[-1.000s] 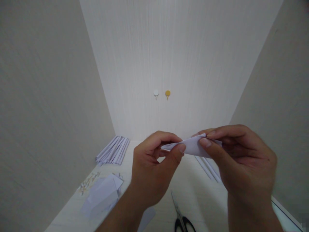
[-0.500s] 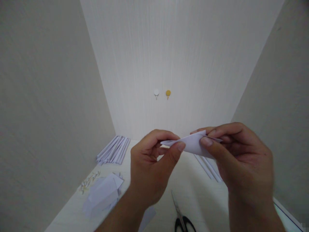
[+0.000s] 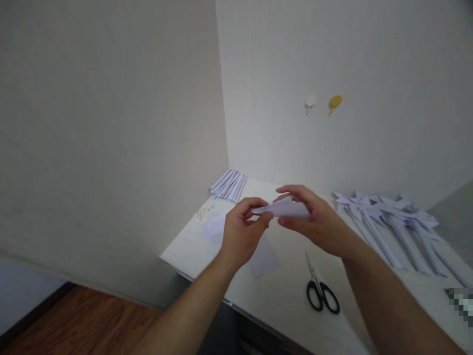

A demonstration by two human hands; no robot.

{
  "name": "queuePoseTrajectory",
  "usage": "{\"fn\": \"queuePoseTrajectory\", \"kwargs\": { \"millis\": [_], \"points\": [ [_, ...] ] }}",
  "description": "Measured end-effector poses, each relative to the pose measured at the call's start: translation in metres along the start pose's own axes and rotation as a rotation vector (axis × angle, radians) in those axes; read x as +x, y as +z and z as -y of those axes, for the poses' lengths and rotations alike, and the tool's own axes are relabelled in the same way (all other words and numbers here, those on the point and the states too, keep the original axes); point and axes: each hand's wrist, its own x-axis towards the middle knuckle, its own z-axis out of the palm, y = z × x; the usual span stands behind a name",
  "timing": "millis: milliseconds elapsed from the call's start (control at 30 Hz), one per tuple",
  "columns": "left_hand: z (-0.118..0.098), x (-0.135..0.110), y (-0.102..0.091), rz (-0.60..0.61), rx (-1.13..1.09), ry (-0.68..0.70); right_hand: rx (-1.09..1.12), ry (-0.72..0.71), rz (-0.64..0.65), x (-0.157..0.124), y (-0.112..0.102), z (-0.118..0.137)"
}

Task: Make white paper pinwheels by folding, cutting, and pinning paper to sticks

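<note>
Taking the folded paper (image 3: 290, 209) as the clock's centre, with twelve straight away from the person, the nearest thing is a pair of black-handled scissors (image 3: 316, 282) at five o'clock, lying on the white table (image 3: 288, 298) with its points away from the person. A loose sheet (image 3: 264, 259) lies flat at seven.

Above the table, the left hand (image 3: 242, 231) pinches the narrow end of the folded paper between thumb and fingers. The right hand (image 3: 320, 222) curves around the wider end, index raised and thumb by the lower edge, the tips well spread; whether it presses on the paper, I cannot tell. The left pinch seems to carry most of the hold, so if it eases, the folds could spring open or slip askew. Squeezing too hard could crumple the thin tip, and an uneven push from the right thumb could skew the crease.

The right forearm (image 3: 388, 296) passes between the scissors and the rolled stems (image 3: 399, 241) at four o'clock; a careless drop of the elbow could shove either one.

Farther off, near nine, are pale stacked sheets (image 3: 214, 227), partly behind the left hand, where a sweep of the wrist might scatter them, along with the small pale pieces (image 3: 204, 212) just beyond. A bundle of paper rolls (image 3: 228, 185) lies towards ten, and pointed paper heads (image 3: 384, 204) crowd together at three. On the wall, a white hook (image 3: 311, 101) and a yellow hook (image 3: 336, 101) hang towards one.
</note>
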Motion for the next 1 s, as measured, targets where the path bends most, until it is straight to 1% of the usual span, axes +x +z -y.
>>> {"fn": "queuePoseTrajectory", "kwargs": {
  "millis": [33,67,100,133,167,200,233,267,300,367,433,500,633,767,867,1000],
  "points": [
    [0.009,-0.008,-0.019,-0.046,0.022,-0.041,0.054,0.03,0.062,0.001,0.022,-0.008],
    [0.018,-0.016,-0.037,-0.08,0.046,-0.069,0.105,0.054,0.098,0.001,0.043,-0.016],
    [0.026,-0.022,-0.056,-0.1,0.089,-0.085,0.121,0.071,0.102,0.0,0.063,-0.025],
    [0.034,-0.028,-0.075,-0.125,0.16,-0.088,0.077,0.099,0.096,0.0,0.082,-0.033],
    [0.04,-0.032,-0.094,-0.142,0.264,-0.082,-0.019,0.127,0.084,0.0,0.098,-0.041],
    [0.045,-0.034,-0.112,-0.167,0.408,-0.064,-0.149,0.147,0.075,0.002,0.111,-0.047],
    [0.048,-0.036,-0.129,-0.195,0.593,-0.037,-0.204,0.15,0.064,0.004,0.122,-0.053],
    [0.051,-0.037,-0.144,-0.188,0.806,-0.023,-0.245,0.153,0.039,0.008,0.131,-0.058],
    [0.052,-0.037,-0.157,-0.141,1.002,-0.038,-0.289,0.154,0.022,0.012,0.139,-0.062],
    [0.052,-0.035,-0.176,-0.075,1.086,-0.065,-0.379,0.151,0.017,0.02,0.152,-0.068],
    [0.051,-0.033,-0.186,-0.026,1.105,-0.081,-0.476,0.149,0.067,0.025,0.163,-0.073],
    [0.051,-0.031,-0.189,-0.006,1.117,-0.088,-0.57,0.154,0.131,0.025,0.173,-0.076],
    [0.055,-0.03,-0.19,-0.023,1.1,-0.095,-0.704,0.144,0.257,0.017,0.184,-0.075],
    [0.061,-0.027,-0.191,-0.059,1.018,-0.076,-0.772,0.121,0.318,0.013,0.185,-0.069],
    [0.062,-0.023,-0.188,-0.08,0.957,-0.039,-0.789,0.115,0.325,0.013,0.183,-0.068],
    [0.058,-0.017,-0.183,-0.095,0.911,0.0,-0.757,0.099,0.32,0.015,0.177,-0.07]
  ]
}}
